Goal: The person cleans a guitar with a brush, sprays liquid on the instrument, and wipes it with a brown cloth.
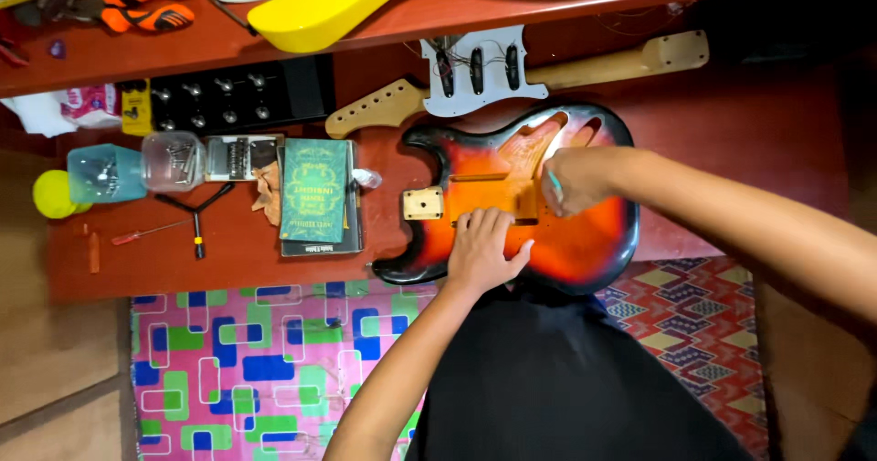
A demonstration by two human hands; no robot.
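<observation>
At the far left of the red workbench [228,260] we record a yellow ball [50,194], a pale blue plastic cup [105,173] on its side and a clear jar [174,161] holding small metal parts, the three lying in a row. Below them lie a red-handled screwdriver [146,233] and a black Y-shaped wrench [194,214]. Above, on the upper shelf, we note orange-handled pliers [146,13]; below it sits a black panel with knobs [233,95]. Next comes a chrome bridge plate [242,157], then a green booklet [315,191] stacked on darker books. Behind these, a pale wooden guitar neck [585,68] lies across the bench, with a white pickguard [475,68] carrying three black pickups resting over it. A yellow guitar body [384,0] occupies the top shelf. Centre right, we list the sunburst guitar body [585,242], flat on the bench with its cavities facing up. Our left hand [484,246] lies palm down on its lower half, fingers spread, holding nothing. Our right hand [575,180] rests over the routed cavity, fingers closed around a thin teal-handled tool [554,183]. Below the bench we enter a pink patterned mat [265,370] and a red patterned rug [694,324].
</observation>
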